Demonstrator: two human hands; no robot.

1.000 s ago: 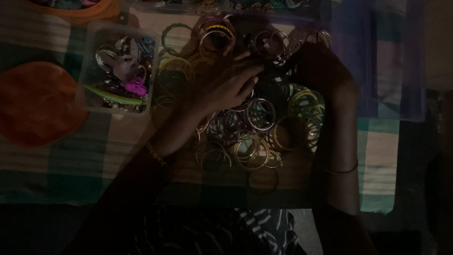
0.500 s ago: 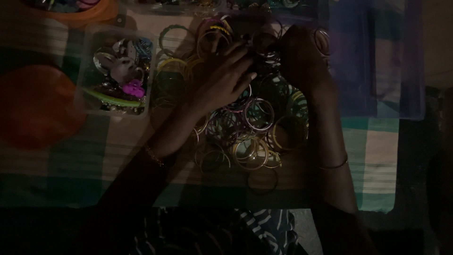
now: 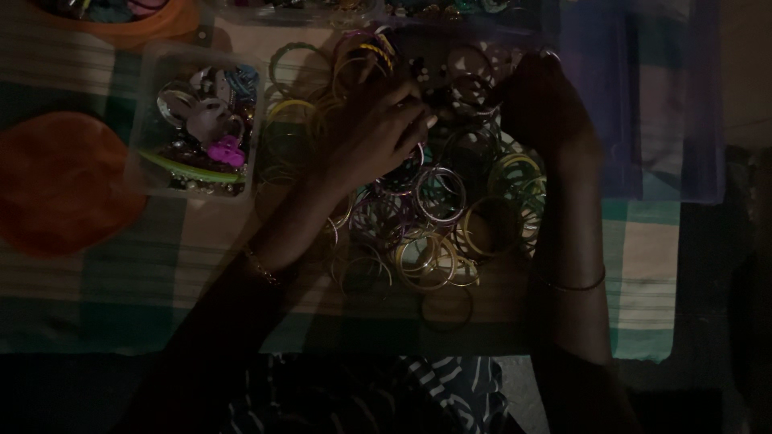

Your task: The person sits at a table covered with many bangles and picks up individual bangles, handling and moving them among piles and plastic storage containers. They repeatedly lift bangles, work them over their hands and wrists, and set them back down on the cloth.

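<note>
A heap of several bangles [image 3: 434,233], gold, purple and green, lies spread on a checked cloth. My left hand [image 3: 378,137] rests on the upper part of the heap, fingers curled around some dark bangles [image 3: 434,92]. My right hand [image 3: 547,104] is at the heap's far right edge, fingers closed on the same dark cluster. The dim light hides exactly what each finger pinches. Thin bracelets sit on both wrists.
A clear plastic box [image 3: 197,133] with trinkets and a pink piece stands at the left. An orange lid [image 3: 56,181] lies further left, an orange bowl [image 3: 129,20] at the top left. A clear plastic bag [image 3: 659,104] lies at the right on the checked cloth [image 3: 643,265].
Both hands have shifted slightly up toward the top of the heap. The right hand moved up and right from the middle bangles to the dark cluster.
</note>
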